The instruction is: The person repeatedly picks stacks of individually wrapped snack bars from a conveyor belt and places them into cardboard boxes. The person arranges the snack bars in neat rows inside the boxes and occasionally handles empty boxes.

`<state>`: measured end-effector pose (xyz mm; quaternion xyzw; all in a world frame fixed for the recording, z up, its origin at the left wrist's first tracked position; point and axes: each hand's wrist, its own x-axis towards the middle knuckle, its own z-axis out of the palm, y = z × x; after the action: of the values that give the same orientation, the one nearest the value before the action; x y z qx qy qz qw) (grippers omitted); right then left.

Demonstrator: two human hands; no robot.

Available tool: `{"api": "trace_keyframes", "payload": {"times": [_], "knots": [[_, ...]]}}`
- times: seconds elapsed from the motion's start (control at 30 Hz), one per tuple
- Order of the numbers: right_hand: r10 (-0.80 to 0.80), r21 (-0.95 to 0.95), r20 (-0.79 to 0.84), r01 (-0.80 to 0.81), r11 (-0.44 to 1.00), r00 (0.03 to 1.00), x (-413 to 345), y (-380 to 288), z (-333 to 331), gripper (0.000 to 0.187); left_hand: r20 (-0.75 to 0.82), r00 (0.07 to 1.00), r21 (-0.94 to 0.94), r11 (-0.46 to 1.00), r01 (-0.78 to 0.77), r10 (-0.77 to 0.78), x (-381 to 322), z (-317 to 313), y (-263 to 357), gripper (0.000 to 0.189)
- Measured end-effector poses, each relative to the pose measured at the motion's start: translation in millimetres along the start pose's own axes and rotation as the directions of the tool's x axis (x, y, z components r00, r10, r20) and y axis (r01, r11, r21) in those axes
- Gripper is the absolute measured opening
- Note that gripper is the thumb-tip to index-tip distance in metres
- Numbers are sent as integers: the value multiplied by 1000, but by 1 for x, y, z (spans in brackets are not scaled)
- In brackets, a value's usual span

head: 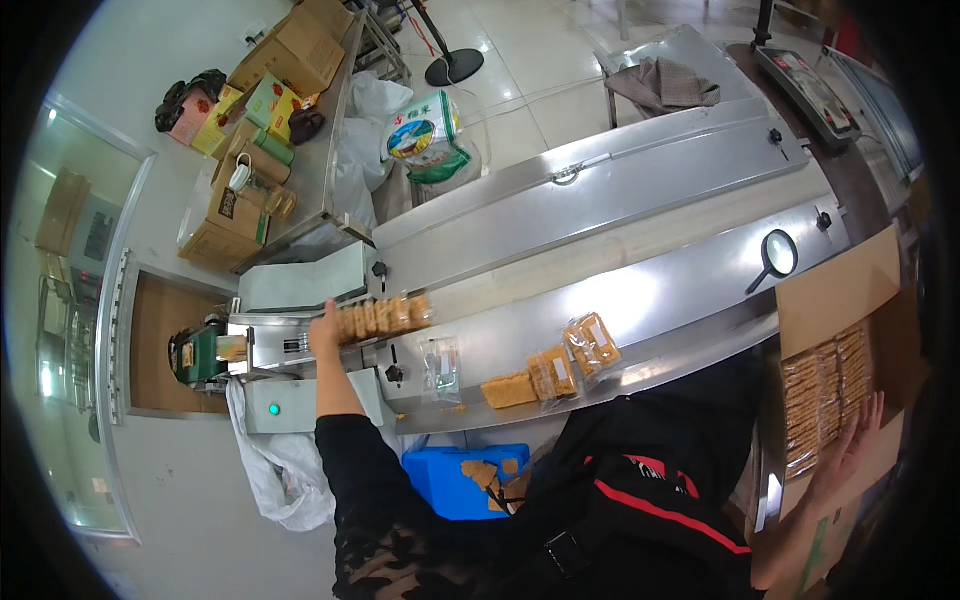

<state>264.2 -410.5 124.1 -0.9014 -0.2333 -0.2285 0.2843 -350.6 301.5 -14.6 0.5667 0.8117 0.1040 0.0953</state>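
Observation:
My left hand (325, 331) presses against the left end of a row of wrapped crispy snack bars (382, 318) on the conveyor belt (600, 252). At the right, my right hand (852, 450) lies with fingers apart at the inner side of a cardboard box (840, 295), beside packed rows of wrapped bars (825, 394). On the near steel ledge are two wrapped snack packs (553, 373) (592, 344), an unwrapped-looking golden bar (509, 390) and a clear plastic packet (441, 370). Whether my left fingers grip the row is unclear.
A magnifying glass (778, 255) lies on the steel machine's near side. A green conveyor (201, 353) runs through the wall opening at left. Below the ledge stands a blue bin (450, 480). Boxes and a jar (251, 184) crowd the side table (319, 180). A cloth (664, 84) lies beyond.

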Motion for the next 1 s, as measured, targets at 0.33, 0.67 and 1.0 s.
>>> {"api": "trace_keyframes", "payload": {"times": [0.33, 0.67, 1.0], "knots": [[-276, 607, 385, -16, 795, 881, -13, -150, 125, 44, 195, 822, -695, 666, -269, 535, -192, 72, 133, 52], [-324, 414, 775, -49, 909, 542, -74, -190, 229, 58, 99, 489, -382, 487, -785, 866, -362, 63, 141, 65], [-146, 366, 879, -445, 817, 454, -117, -202, 264, 55, 432, 576, -403, 720, -565, 694, -371, 69, 160, 60]]}}
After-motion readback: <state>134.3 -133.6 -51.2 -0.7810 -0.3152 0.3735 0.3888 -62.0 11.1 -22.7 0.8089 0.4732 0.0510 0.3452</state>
